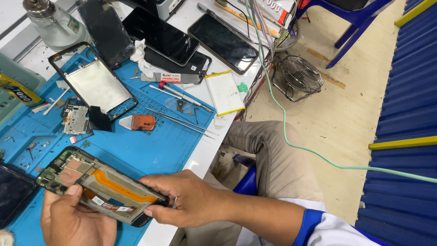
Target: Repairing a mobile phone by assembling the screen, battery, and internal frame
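1. Holding an opened phone frame (102,186) in both hands, just over the near edge of the blue work mat (150,150). Orange flex cable and green board parts are showing inside it.
2. Left hand (75,218) cups the frame from underneath, thumb on its near-left corner. The bottom edge cuts off most of the palm, so can't see those fingers.
3. Right hand (186,200) pinches the frame's right end, and its fingertips cover that corner.
4. Further back on the mat: a second bare frame (98,86), a small metal shield (75,119), tweezers (182,122) and a screwdriver (184,96).
5. A white battery (224,92) sits at the table edge, dark phones (191,38) behind it.
6. Something dark is at far left (13,193), cropped, can't tell what it is.
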